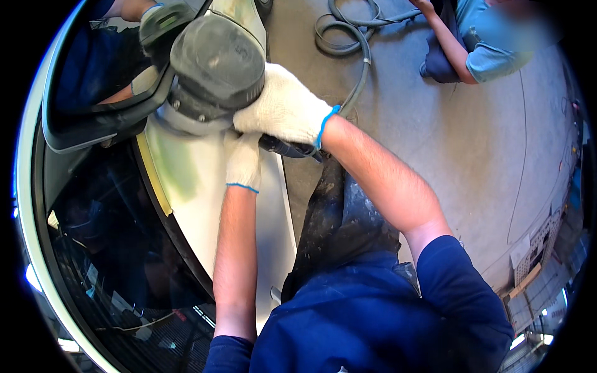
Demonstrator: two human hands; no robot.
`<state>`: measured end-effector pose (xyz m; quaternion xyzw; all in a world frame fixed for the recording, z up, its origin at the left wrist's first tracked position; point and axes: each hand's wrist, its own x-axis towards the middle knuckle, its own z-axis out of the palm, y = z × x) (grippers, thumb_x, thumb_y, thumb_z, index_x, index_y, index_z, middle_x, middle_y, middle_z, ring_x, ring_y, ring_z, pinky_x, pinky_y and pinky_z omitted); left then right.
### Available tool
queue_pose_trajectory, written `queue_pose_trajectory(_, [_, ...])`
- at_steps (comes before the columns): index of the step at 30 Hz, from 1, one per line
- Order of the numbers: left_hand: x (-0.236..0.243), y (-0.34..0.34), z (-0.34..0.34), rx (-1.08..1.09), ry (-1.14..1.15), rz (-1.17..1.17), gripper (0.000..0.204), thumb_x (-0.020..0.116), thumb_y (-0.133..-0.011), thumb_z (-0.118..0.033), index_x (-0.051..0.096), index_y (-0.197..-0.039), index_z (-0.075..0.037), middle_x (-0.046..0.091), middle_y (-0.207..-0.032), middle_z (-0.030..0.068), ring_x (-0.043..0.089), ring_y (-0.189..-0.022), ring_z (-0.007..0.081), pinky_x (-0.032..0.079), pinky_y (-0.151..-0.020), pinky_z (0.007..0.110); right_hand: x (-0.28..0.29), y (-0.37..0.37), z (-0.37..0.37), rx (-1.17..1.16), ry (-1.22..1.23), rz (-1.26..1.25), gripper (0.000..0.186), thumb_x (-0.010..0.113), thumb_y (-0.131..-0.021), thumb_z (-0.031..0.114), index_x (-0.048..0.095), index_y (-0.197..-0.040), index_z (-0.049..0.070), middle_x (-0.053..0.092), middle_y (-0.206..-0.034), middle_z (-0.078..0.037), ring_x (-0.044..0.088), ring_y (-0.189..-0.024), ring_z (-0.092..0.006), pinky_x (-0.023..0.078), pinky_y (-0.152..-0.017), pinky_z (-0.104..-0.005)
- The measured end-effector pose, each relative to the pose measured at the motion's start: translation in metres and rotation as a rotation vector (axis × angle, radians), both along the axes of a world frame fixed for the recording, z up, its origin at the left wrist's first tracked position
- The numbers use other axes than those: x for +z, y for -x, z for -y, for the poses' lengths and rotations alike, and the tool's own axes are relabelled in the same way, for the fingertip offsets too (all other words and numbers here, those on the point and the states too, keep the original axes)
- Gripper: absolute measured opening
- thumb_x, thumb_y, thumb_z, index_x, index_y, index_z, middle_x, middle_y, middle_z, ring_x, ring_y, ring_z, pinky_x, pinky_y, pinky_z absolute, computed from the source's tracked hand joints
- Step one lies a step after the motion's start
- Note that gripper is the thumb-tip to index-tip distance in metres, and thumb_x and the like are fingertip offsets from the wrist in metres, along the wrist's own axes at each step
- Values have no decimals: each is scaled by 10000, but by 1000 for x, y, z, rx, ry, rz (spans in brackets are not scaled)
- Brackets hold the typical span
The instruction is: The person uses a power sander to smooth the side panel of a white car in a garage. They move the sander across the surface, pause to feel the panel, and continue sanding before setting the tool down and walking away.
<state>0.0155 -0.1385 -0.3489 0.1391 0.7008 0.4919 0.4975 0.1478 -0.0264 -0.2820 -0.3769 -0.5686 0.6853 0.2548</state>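
A dusty dark grey power sander [217,65] lies against a pale car body panel [193,168], beside the wing mirror. My right hand [283,105], in a white knit glove with a blue cuff, is wrapped around the sander's right side. Just below it, my left hand [242,152], gloved alike, grips the sander's near end; its fingertips are hidden by the right hand and the tool. The sander's pad rim looks smeared. A greenish patch [177,165] shows on the panel, and yellow masking tape [153,177] runs along the window edge.
The black wing mirror [109,121] juts out at the left, above dark window glass [118,230]. A grey hose [357,74] runs from near the sander to coils on the concrete floor [460,161]. Another person [491,46] crouches at the upper right. A perforated rack [538,245] stands far right.
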Motion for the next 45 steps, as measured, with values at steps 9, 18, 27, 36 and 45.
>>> queue_pose_trajectory(9, [-1, -6, 154, -85, 40, 46, 500, 723, -979, -211, 597, -1414, 4, 675, -1350, 123, 629, -1241, 241, 470, -1116, 380, 7, -34, 136, 273, -2, 7, 904, 907, -801, 266, 447, -1557, 80, 709, -1274, -238, 714, -1176, -400, 585, -1010, -432])
queue_pose_trajectory(18, [-68, 47, 175, -117, -27, 107, 586, 433, -1158, -359, 309, -1658, -82, 385, -1684, 91, 353, -1551, 256, 256, -1316, 414, -13, -19, 108, 135, -63, -156, 858, 913, -784, 238, 506, -1513, 40, 723, -1260, -208, 728, -1147, -367, 580, -1009, -405])
queue_pose_trajectory(27, [-18, -4, 42, -135, 63, -154, 524, 718, -1016, -181, 544, -1422, 101, 618, -1428, 190, 573, -1315, 244, 462, -1111, 372, -38, -15, 28, 44, 11, -81, 342, 775, -753, 45, 716, -1080, -39, 786, -943, -110, 642, -906, -103, 586, -858, -361])
queue_pose_trajectory(36, [-58, 29, 239, -1004, 18, -918, 523, 688, -1025, -341, 600, -1486, -110, 598, -1509, 118, 539, -1424, 270, 371, -1245, 438, -19, -37, 144, 339, -57, -86, 826, 849, -845, 153, 452, -1567, 79, 705, -1311, -182, 715, -1193, -333, 563, -1050, -389])
queue_pose_trajectory(45, [-112, 55, 232, -31, -42, 304, 492, 541, -1122, -343, 510, -1551, -105, 556, -1538, 82, 480, -1454, 235, 385, -1245, 414, -15, -31, 127, 354, -40, -24, 891, 863, -830, 128, 409, -1593, 54, 632, -1433, -184, 668, -1274, -287, 526, -1105, -372])
